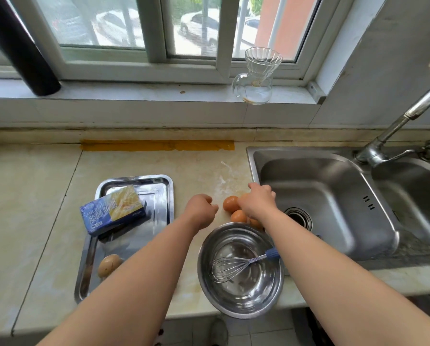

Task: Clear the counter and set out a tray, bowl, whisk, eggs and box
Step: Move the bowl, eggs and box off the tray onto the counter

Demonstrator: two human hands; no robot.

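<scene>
Round stainless-steel bowl (246, 299) sits nearest, its near rim at the front edge of the pale stone-look counter (34, 196). A wire whisk with a blue handle (233, 267) lies inside it, the handle propped on the right rim beneath the right forearm. Just left, across a narrow strip of counter spanned by the left forearm, lies a rectangular shiny steel tray (162, 196). A pale brown egg (109, 265) rests at its near end. At its far end a blue-and-yellow cardboard box (114, 211) sits tilted; it reads "MILD" in white, with white Chinese characters below.

Beyond the bowl, orange-brown eggs (230, 204) cluster on the counter, close to the left rim of the double steel sink (333, 208). The right hand (257, 203) covers them, fingers curled down around one. The left hand (201, 208) hovers just left of the eggs in a loose fist; its palm is hidden, so whether it holds anything cannot be told.

Open counter lies left of the tray and past it to a yellow tape strip (156, 145) along the back. A white smear (223, 181) marks the surface beyond the eggs. A chrome faucet (396, 128) rises at the far right. On the windowsill stand a clear glass pitcher with a dripper (256, 81) and, far left, a black cylinder (21, 46).
</scene>
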